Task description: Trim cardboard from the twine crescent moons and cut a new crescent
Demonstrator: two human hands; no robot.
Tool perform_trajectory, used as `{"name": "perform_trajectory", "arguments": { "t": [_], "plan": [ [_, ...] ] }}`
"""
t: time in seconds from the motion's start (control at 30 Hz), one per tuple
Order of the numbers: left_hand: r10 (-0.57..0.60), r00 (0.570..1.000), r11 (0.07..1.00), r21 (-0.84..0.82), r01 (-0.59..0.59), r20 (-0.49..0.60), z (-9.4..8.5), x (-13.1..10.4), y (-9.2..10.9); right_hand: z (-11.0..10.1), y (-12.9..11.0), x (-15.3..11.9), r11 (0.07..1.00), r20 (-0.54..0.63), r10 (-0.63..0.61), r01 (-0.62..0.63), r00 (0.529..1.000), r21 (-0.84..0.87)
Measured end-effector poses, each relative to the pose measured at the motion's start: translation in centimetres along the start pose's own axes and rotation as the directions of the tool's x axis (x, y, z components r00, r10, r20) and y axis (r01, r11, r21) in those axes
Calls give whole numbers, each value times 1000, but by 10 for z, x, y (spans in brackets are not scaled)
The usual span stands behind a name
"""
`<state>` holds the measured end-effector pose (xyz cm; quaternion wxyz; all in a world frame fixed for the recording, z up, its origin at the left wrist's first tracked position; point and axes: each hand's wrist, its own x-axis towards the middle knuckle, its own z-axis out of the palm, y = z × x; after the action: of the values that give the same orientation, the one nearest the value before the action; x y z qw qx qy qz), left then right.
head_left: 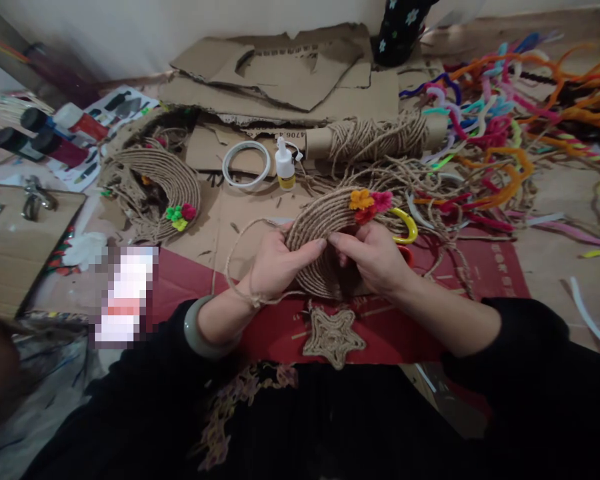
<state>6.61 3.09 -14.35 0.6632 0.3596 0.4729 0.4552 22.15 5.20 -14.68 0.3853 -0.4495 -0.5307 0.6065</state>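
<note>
Both hands hold a curved, twine-wrapped crescent point(307, 230) with orange, pink and red pipe-cleaner flowers point(367, 203) at its upper right end. My left hand point(275, 263) is closed on the left side, its thumb lying across the twine rows. At the inner edge my right hand point(375, 257) pinches near the left thumb; what lies between those fingertips is too small to make out. A loop of loose twine point(229, 267) hangs round the left wrist. Just below the crescent lies a twine-wrapped star point(335, 335). Scissors with a yellow handle point(406, 227) show partly behind the right hand.
A white-capped glue bottle point(285, 167) and a tape roll point(246, 165) stand beyond the hands. Behind are a twine-wound tube point(380, 138) and cardboard pieces point(300, 73). Tangled pipe cleaners point(510, 140) spread rightward. Another flowered twine crescent point(180, 180) and paint jars point(60, 147) lie left.
</note>
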Motion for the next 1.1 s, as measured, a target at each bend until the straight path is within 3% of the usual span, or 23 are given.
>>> {"name": "perform_trajectory", "arguments": {
  "t": [0.17,0.43,0.7,0.87,1.0,1.1],
  "plan": [
    [-4,1000,1000,-14,4,6,1,-2,0,3,-1,-1,998,-1,-36,35,999,55],
    [66,998,991,119,-63,-21,-2,2,-1,-2,1,4,997,-6,5,-6,1000,-75],
    [36,997,997,-65,-31,72,-7,9,2,-6,4,8,995,67,-58,52,996,85],
    [8,991,980,-198,19,134,-13,11,4,-8,1,7,979,-18,-21,24,1000,202],
    [26,992,969,-245,6,126,-20,13,11,0,-14,8,992,23,71,-73,997,105],
    [69,992,965,-258,-40,103,-25,15,17,13,-26,12,1000,-1,19,-19,1000,20]
  ]
}}
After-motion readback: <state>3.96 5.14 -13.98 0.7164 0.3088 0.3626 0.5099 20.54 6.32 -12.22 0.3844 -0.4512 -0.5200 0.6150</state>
